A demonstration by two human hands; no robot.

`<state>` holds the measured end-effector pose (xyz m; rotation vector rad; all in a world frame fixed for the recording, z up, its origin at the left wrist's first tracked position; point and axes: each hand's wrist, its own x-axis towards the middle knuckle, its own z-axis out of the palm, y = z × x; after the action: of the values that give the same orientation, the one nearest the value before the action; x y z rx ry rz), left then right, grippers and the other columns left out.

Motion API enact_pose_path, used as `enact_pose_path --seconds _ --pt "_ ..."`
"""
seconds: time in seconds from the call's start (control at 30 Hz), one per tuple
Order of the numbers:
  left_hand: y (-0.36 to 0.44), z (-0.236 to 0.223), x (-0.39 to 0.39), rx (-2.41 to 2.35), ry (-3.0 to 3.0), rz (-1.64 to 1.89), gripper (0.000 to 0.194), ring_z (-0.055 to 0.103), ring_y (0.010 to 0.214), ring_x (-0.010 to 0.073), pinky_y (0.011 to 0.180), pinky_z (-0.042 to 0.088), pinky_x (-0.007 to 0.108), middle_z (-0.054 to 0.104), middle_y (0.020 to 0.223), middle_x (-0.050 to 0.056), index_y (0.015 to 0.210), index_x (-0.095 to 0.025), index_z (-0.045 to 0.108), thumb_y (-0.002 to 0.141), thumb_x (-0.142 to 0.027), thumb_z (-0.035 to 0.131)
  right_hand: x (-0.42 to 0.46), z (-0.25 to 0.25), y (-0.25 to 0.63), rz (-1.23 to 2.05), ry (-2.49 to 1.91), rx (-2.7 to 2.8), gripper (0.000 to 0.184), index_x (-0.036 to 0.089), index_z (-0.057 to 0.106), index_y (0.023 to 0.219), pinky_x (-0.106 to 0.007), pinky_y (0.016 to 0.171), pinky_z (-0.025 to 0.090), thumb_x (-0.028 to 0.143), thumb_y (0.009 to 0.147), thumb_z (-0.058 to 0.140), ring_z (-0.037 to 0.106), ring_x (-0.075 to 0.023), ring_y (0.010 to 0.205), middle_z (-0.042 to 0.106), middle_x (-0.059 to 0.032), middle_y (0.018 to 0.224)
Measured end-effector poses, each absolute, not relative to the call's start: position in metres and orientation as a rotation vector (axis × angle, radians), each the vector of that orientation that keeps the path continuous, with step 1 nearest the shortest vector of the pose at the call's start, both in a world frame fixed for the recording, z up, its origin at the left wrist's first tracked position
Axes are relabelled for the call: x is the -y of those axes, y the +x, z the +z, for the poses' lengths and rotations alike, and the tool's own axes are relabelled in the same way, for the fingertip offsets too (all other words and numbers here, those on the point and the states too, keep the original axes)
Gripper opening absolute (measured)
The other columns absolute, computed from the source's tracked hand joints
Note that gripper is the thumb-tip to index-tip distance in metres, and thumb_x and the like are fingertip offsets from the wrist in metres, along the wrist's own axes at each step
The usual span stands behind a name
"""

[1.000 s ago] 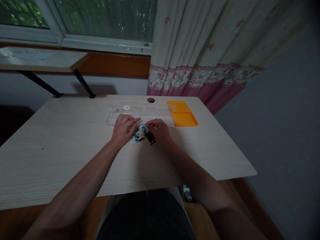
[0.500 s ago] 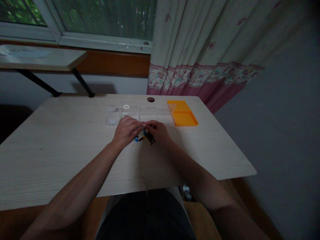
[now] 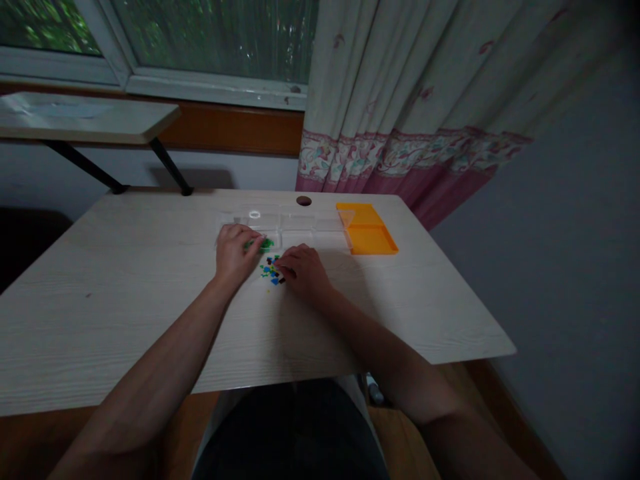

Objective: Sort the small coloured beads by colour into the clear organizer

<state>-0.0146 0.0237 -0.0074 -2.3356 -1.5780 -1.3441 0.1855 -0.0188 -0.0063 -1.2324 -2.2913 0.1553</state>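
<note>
My left hand [image 3: 237, 252] is over the near left part of a clear plastic divided box [image 3: 297, 222]. Its thumb and fingers are pinched together beside a heap of small green pieces [image 3: 267, 245] in one compartment; whatever lies between the fingertips is too small to make out. A loose pile of small blue, green, black and yellow pieces [image 3: 273, 270] lies on the table just in front of the box. At the pile's right side is my right hand [image 3: 306, 272], fingers curled in a pinch, and what they hold cannot be seen clearly.
Two joined orange trays [image 3: 370, 239] lie to the right, overlapped by the box's end. A round hole [image 3: 303, 201] pierces the table [image 3: 140, 300] near its back edge. A raised shelf [image 3: 95, 120] on black legs stands at the back left; a curtain [image 3: 380, 100] hangs behind.
My hands, together over the pile before, have moved apart. The left one went left to the box, and the green heap and more of the pile now show.
</note>
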Motion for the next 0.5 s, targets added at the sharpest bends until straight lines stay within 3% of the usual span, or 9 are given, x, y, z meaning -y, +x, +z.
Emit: enact_pose_path --seconds 0.5 --pt "-0.017 -0.021 -0.033 1.719 -2.234 -1.272 0.027 0.048 0.100 0.0281 0.090 0.042 0.046 0.063 0.094 0.009 0.097 -0.023 0.077 0.092 -0.037 0.055 0.026 0.002 0.183 -0.147 -1.215 2.534 0.024 0.025 0.073 0.101 -0.038 0.091 0.030 0.032 0.099 0.050 0.046 -0.0225 0.107 0.066 -0.0064 0.110"
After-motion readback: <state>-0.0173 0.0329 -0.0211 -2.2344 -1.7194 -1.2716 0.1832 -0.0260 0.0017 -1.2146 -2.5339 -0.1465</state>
